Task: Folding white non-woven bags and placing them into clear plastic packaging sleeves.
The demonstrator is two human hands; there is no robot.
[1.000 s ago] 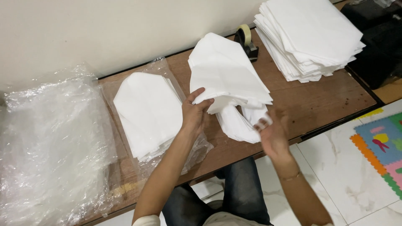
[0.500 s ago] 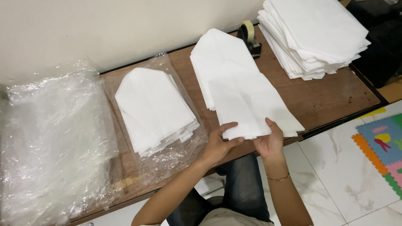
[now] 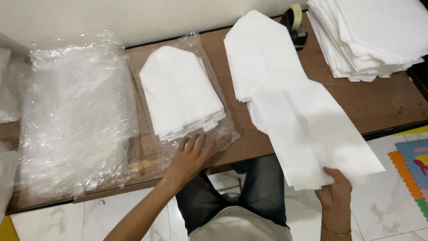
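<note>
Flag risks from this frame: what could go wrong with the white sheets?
The right hand pinches only the near corner of the long white sheets, which overhang the table edge; they may sag or slide off. The left hand presses on the clear bag beside the folded stack, which could shift it.

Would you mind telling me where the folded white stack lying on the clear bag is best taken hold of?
Grip the folded white stack at its near, square end, coming from the table's front edge. There the layers fan open and overhang the clear bag, right by the left hand. The far end tapers to a point.
</note>
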